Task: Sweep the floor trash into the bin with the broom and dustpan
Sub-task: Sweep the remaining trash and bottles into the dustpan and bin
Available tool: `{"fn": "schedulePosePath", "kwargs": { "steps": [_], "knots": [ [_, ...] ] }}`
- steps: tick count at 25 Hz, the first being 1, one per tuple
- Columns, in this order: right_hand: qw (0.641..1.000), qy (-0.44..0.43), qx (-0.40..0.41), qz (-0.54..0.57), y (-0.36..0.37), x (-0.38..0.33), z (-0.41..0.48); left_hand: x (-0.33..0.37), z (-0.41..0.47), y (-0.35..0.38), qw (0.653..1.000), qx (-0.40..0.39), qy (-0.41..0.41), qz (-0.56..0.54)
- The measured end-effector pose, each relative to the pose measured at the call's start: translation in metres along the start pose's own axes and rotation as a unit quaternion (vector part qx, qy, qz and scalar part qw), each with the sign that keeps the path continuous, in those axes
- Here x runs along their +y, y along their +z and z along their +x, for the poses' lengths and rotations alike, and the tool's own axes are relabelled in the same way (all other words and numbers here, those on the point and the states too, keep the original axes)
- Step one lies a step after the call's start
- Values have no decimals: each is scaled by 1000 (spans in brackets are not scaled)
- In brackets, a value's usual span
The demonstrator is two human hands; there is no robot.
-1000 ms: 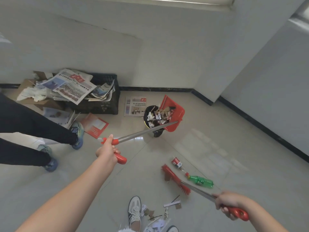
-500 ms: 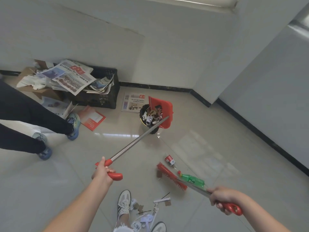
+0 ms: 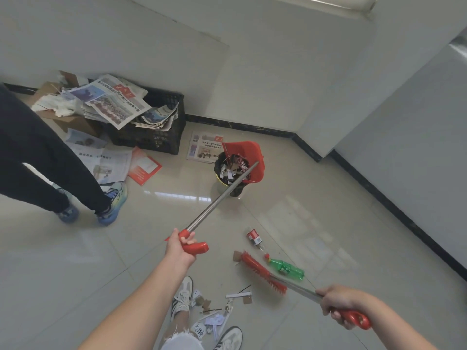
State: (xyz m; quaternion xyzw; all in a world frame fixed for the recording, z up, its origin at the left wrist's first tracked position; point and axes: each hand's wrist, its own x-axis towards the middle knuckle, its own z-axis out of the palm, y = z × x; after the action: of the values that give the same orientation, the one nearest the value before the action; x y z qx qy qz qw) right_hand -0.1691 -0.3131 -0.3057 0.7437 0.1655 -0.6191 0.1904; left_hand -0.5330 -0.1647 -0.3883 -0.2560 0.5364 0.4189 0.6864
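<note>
My left hand (image 3: 180, 246) grips the red handle of a long metal pole whose red dustpan (image 3: 249, 157) is tipped over a small black-lined bin (image 3: 227, 181) stuffed with paper scraps. My right hand (image 3: 337, 303) holds the red grip of the broom, and its red brush head (image 3: 261, 271) rests on the tiled floor. Right beside the brush lie a green plastic bottle (image 3: 286, 268) and a red can (image 3: 254, 237). Paper and cardboard scraps (image 3: 217, 313) are scattered around my white shoes (image 3: 182, 296).
Another person's dark-trousered legs and blue sneakers (image 3: 111, 204) stand at the left. A black crate (image 3: 156, 132) piled with newspapers sits against the back wall, with loose papers and a red leaflet (image 3: 144, 166) on the floor. Walls close in at right.
The dustpan has tipped further over the bin and its pole now points more steeply away. My left hand dropped lower and nearer. The broom has barely shifted.
</note>
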Motion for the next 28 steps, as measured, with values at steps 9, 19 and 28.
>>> {"fn": "schedulePosePath", "kwargs": {
  "steps": [9,19,28],
  "knots": [
    [999,-35,11,6,7,-10,-18,-22,-13,-23,999,-12,-14,-46],
    [999,-46,21,-3,10,-9,-19,-49,-10,-37,994,-46,-58,-79],
    [1000,-21,3,-13,8,9,-13,-46,-17,-52,992,-83,-61,-67]
  ]
}}
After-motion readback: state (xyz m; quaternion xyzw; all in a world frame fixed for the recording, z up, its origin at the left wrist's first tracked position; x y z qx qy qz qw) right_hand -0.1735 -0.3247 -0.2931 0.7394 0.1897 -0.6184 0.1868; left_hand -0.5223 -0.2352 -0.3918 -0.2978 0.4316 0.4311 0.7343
